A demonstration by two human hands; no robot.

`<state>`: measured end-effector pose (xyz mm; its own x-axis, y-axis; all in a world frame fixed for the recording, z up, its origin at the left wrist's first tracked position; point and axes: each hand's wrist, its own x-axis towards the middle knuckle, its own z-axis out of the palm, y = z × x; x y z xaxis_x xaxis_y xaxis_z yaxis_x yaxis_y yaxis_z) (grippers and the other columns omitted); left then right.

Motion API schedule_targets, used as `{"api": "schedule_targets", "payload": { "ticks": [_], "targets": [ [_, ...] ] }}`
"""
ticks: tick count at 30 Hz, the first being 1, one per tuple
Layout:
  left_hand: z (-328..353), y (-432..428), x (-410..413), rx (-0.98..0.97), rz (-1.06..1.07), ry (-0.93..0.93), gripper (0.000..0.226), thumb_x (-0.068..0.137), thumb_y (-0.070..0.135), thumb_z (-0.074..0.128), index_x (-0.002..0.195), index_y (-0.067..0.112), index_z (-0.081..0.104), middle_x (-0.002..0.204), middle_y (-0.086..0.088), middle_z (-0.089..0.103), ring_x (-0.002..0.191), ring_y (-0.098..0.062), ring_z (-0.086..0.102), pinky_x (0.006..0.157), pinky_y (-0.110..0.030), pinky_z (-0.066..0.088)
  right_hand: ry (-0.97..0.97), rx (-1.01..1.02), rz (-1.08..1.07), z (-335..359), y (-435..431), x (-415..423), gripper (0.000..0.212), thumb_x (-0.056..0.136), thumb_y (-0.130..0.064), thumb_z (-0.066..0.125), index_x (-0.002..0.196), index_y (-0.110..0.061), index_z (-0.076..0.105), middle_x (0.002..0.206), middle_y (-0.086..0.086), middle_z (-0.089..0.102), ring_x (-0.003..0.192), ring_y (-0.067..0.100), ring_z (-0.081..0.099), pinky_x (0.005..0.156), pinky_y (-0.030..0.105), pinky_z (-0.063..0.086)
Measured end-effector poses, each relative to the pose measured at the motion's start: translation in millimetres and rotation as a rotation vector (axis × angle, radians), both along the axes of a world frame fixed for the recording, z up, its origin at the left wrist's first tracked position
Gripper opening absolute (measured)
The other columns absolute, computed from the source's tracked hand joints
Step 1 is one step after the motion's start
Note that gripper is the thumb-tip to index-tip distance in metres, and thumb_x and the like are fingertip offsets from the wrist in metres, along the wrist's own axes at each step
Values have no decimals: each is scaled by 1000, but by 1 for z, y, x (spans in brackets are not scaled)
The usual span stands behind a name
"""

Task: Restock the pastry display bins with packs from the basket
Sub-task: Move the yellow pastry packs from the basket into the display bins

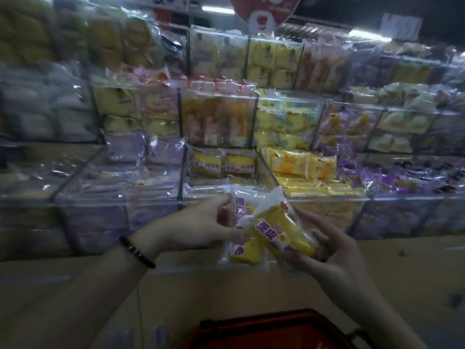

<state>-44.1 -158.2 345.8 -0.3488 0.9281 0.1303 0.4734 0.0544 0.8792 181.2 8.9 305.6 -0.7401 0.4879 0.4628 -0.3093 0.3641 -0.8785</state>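
Note:
Both my hands hold yellow pastry packs in front of the lowest row of clear display bins. My left hand (pixel 201 226), with a dark bracelet on its wrist, grips one pack (pixel 242 250) by its left edge. My right hand (pixel 324 250) holds a second, tilted pack (pixel 281 229) from below and the right. The two packs overlap. Straight behind them is a clear bin (pixel 219 195) with matching yellow packs (pixel 221 165) at its back. The red basket (pixel 271 328) sits at the bottom edge below my hands; what it holds is hidden.
Tiers of clear bins full of wrapped pastries rise behind. A bin of yellow packs (pixel 309 172) lies right of the middle bin, purple packs (pixel 402 182) farther right. Pale packs fill the bins (pixel 100 187) to the left. A red round sign (pixel 261 11) hangs above.

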Motion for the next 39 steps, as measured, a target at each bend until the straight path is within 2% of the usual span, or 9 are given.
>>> {"api": "schedule_targets", "payload": {
  "ticks": [4, 10, 14, 20, 22, 26, 32, 36, 39],
  "targets": [
    [39, -13, -19, 61, 45, 55, 61, 81, 4, 89, 130, 30, 64, 119, -3, 78, 114, -24, 74, 98, -46, 60, 36, 125, 22, 45, -14, -28, 63, 71, 2, 84, 128, -23, 71, 115, -5, 79, 103, 19, 77, 77, 27, 63],
    [85, -9, -62, 192, 150, 21, 39, 85, 17, 86, 119, 12, 68, 96, -3, 80, 89, -22, 77, 72, -37, 60, -8, 356, -112, 100, -8, -72, 32, 79, -16, 88, 106, -31, 79, 97, -7, 81, 86, 16, 79, 75, 47, 66],
    [113, 10, -93, 203, 165, 43, 30, 88, 7, 83, 116, 5, 72, 105, -11, 81, 100, -27, 78, 87, -43, 64, -102, 409, -251, 125, 3, -106, 21, 82, -26, 88, 98, -23, 73, 85, -1, 79, 66, 18, 78, 58, 41, 64],
    [117, 39, -148, 255, 211, -62, 75, 74, -13, 86, 135, 26, 64, 113, -14, 75, 93, -29, 80, 80, -45, 66, -297, 711, -464, 140, 27, -165, 34, 77, -45, 86, 87, -26, 60, 81, -5, 68, 65, 12, 65, 58, 37, 58],
    [105, 50, -166, 268, 266, -36, 67, 75, -7, 89, 131, 22, 68, 108, -12, 77, 92, -30, 80, 79, -48, 66, -370, 789, -481, 140, 36, -184, 34, 77, -40, 88, 89, -27, 58, 84, -6, 65, 65, 10, 64, 56, 30, 56],
    [84, 55, -195, 171, 477, 490, 29, 77, 30, 90, 95, 24, 68, 96, 3, 75, 90, -18, 72, 78, -36, 61, -498, 1017, -627, 130, 54, -225, 32, 76, -28, 82, 87, -29, 52, 87, -7, 60, 77, 13, 57, 63, 34, 52],
    [84, 46, -197, -36, 475, 749, 74, 79, 32, 78, 142, 50, 45, 111, 11, 65, 101, -19, 61, 99, -41, 51, -596, 1222, -702, 114, 58, -262, 29, 83, -25, 70, 106, -33, 54, 90, -4, 55, 84, 20, 52, 67, 38, 53],
    [84, 44, -200, 7, 450, 760, 50, 81, 20, 73, 123, 46, 71, 120, 12, 68, 107, -19, 65, 87, -39, 62, -614, 1216, -677, 114, 56, -271, 59, 90, -10, 66, 137, -43, 53, 111, -3, 62, 106, 23, 54, 67, 35, 50],
    [89, 41, -210, 109, 485, 675, 29, 85, 23, 78, 112, 33, 78, 101, 14, 74, 94, -15, 69, 71, -29, 55, -525, 1184, -690, 118, 65, -269, 70, 84, -3, 66, 141, -40, 56, 137, -6, 61, 128, 24, 51, 77, 35, 50]
  ]
}}
